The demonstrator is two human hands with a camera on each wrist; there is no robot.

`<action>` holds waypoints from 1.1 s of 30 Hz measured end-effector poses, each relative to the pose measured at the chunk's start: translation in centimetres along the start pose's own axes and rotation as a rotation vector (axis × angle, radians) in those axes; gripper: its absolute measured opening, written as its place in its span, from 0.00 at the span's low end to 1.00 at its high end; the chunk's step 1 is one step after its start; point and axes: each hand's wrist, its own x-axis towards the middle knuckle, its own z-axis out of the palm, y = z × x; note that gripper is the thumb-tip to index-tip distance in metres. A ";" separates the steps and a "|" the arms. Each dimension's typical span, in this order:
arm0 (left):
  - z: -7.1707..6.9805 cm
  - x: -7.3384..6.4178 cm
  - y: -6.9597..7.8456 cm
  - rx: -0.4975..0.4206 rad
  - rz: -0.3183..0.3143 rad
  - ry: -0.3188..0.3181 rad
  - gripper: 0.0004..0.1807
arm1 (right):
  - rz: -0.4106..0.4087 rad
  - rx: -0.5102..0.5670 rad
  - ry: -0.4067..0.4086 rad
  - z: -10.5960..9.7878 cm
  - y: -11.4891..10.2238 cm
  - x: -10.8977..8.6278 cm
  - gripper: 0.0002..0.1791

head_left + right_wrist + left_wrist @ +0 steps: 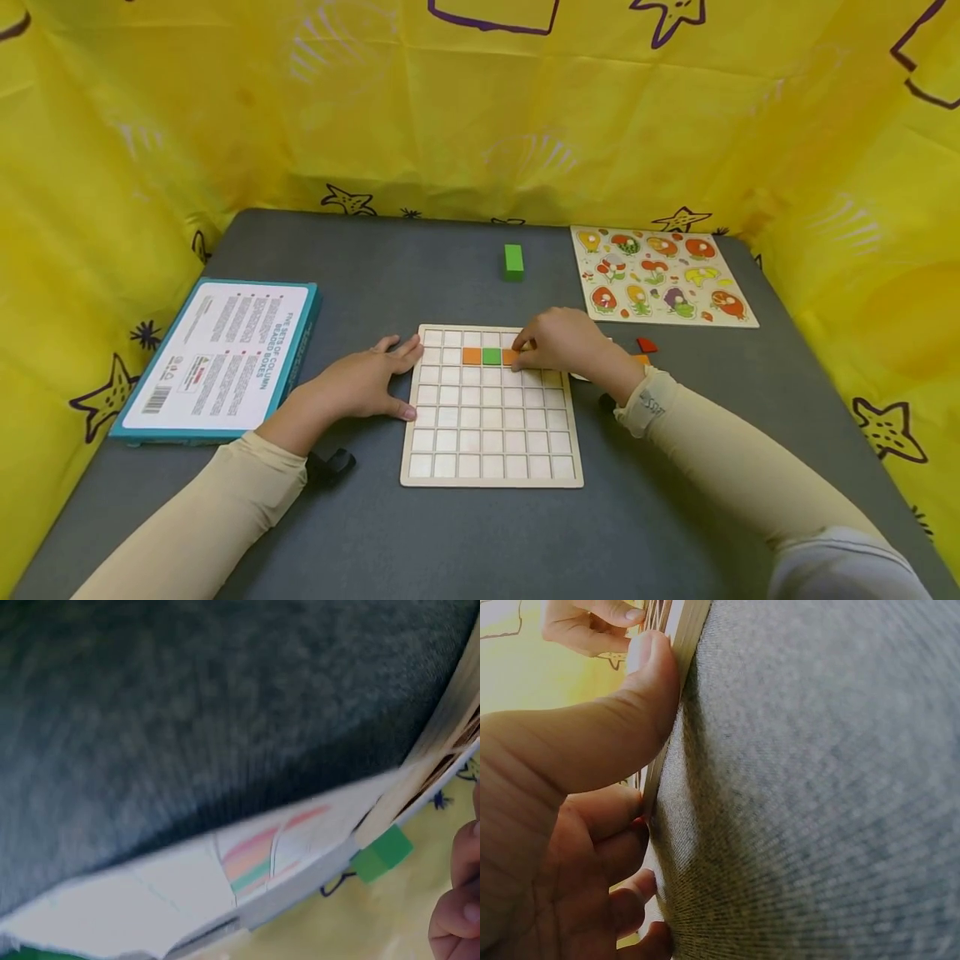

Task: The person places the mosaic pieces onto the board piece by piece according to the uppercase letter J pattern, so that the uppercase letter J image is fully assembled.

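A pale wooden board [491, 417] with a grid of square cells lies on the grey table. In its second row from the far side are an orange tile [472, 356], a green tile [491, 357] and another orange tile [510, 357]. My right hand [566, 346] pinches this last tile at its cell, fingertips partly covering it. My left hand [367, 379] rests at the board's left edge, fingers spread, thumb lower down. In the left wrist view the thumb [649, 697] presses against the board's side.
On the left lies a blue-edged box [217, 358]. A green block [513, 262] stands beyond the board, and a fruit puzzle [663, 279] lies at the back right. Beside my right wrist are a red piece [647, 344] and a partly hidden white card [187, 892].
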 end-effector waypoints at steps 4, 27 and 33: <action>-0.1 0.0 0.1 0.003 0.004 -0.002 0.59 | 0.020 0.016 0.002 -0.8 0.6 -0.8 0.22; -0.1 0.1 -0.1 0.006 -0.001 -0.008 0.59 | 0.326 0.260 -0.061 -1.8 13.5 -14.5 0.18; -0.1 0.3 0.1 0.016 -0.001 -0.008 0.59 | 0.325 0.247 -0.062 -1.8 12.7 -13.9 0.14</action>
